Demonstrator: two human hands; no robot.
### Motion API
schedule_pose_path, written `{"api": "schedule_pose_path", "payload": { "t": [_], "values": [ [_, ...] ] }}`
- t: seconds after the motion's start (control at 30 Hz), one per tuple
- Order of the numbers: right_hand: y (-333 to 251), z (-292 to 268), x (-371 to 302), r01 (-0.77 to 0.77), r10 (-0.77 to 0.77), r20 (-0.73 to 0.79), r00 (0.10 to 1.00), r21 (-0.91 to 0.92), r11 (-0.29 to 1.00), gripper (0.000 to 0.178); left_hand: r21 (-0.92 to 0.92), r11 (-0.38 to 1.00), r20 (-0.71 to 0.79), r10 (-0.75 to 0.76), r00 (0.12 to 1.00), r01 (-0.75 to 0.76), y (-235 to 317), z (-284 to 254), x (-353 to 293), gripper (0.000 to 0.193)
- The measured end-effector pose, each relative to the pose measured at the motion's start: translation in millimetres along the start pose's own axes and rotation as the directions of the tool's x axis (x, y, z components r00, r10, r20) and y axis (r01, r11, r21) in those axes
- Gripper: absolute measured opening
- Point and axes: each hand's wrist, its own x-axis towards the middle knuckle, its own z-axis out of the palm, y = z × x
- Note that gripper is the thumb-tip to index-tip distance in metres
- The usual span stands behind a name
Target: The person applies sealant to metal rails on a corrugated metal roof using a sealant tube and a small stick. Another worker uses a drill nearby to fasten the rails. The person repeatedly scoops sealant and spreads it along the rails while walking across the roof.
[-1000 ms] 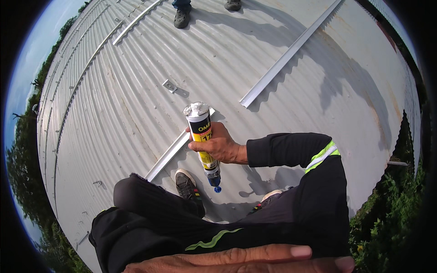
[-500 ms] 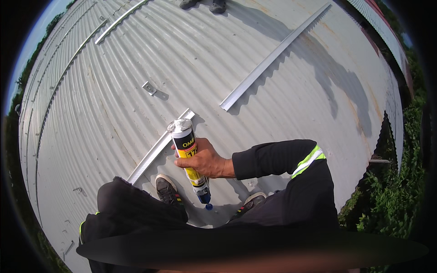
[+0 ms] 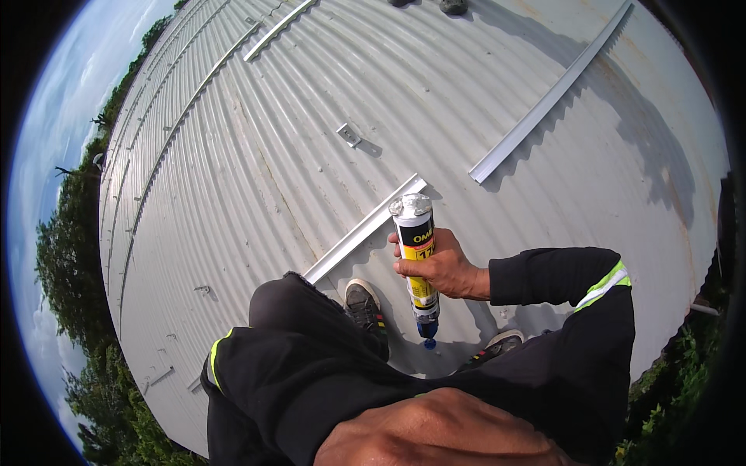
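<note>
My right hand (image 3: 451, 268) is wrapped round a sealant cartridge (image 3: 420, 291) with a black and yellow label, held nearly upright above the roof sheets. Crumpled silver material covers its upper end, and a blue tip points down between my shoes. Just beyond the cartridge lies a short metal rail (image 3: 361, 231), running from near my left knee toward the upper right. At the lower edge, very close, skin that looks like the back of my left hand (image 3: 435, 431) fills the view. Its fingers are hidden, so whether it holds anything does not show.
Corrugated metal roofing (image 3: 233, 210) spreads all round. A longer metal rail (image 3: 552, 101) lies to the far right, another rail (image 3: 280, 29) at the far left, and a small bracket (image 3: 349, 135) between them. Someone's shoes (image 3: 453, 6) stand at the top edge. Trees (image 3: 78, 256) border the roof.
The view has swung left, so everything sits further right and sky and trees show at the left. Skin has come into plain view at the lower edge. My right hand keeps hold of the sealant cartridge.
</note>
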Motion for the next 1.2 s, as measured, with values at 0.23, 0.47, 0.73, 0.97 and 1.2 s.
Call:
{"api": "schedule_pose_path", "payload": {
  "t": [0.23,0.47,0.73,0.97,1.2],
  "values": [
    [-0.7,-10.9,2.4,0.069,-0.069,0.0,0.998,0.046,0.997,0.04,0.285,0.915,-0.429,-0.144,0.892,0.285,7.6,-46.0,-41.8,0.038],
    [-47.6,-34.1,5.3,0.148,-0.106,-0.226,0.968,0.176,0.973,0.045,0.315,0.389,-0.758,-0.446,0.476,0.866,-1.4,-60.3,-72.2,0.029],
    [-133.9,-55.5,-33.3,0.343,-0.233,-0.402,0.885,0.227,0.912,0.056,0.526,0.428,-0.566,-0.468,0.678,0.735,-35.8,-81.4,-63.7,0.038],
    [-167.2,-66.8,-85.4,0.452,-0.373,-0.547,0.75,0.013,0.892,0.069,-0.005,0.486,-0.246,-0.848,0.47,0.874,-171.8,-141.5,-9.3,0.053],
    [-116.0,-63.5,-94.7,0.494,-0.544,-0.639,0.543,-0.281,0.823,0.067,-0.173,0.107,0.272,-0.95,0.152,0.979,-342.8,-84.9,-21.6,0.081]
  ]
}}
